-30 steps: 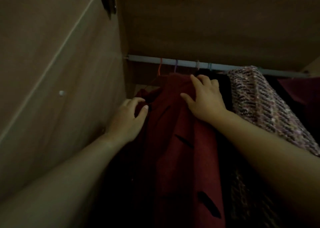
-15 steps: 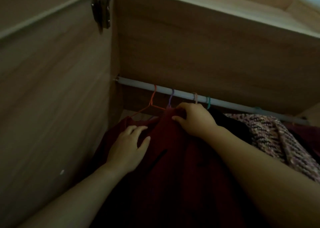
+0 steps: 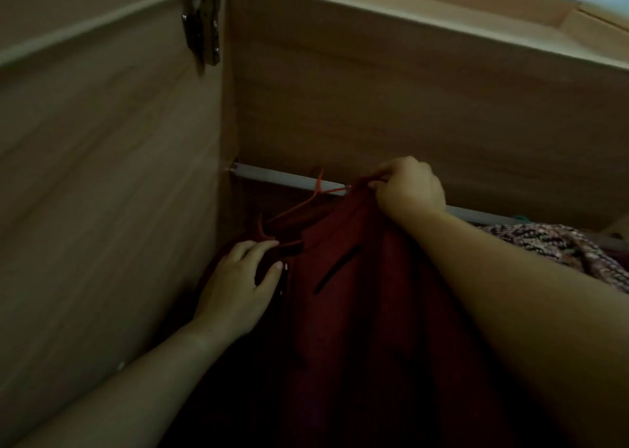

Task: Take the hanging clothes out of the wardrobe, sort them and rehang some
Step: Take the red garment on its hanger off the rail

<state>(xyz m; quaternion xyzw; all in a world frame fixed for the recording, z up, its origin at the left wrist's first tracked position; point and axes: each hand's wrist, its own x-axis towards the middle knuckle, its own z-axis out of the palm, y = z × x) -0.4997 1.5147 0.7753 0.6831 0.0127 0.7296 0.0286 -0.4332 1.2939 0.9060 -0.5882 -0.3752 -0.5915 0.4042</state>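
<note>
Dim interior of a light wooden wardrobe (image 3: pixel 374 90). Dark red cloth garment (image 3: pixel 357 311) hangs below the pale metal rail (image 3: pixel 279 177), between the two forearms. Right hand (image 3: pixel 410 185) up at rail level, clenched on the garment's top edge, pinching it just in front of the rail. Left hand (image 3: pixel 238 287) lower and left, fingers curled around the garment's left shoulder, fingertips touching the thin orange-red wire hanger (image 3: pixel 296 206), whose hook sits over the rail. Pink-and-black woven knit garment (image 3: pixel 558 247) hangs to the right, near the right forearm. Metal door hinge (image 3: pixel 204 22) upper left.
</note>
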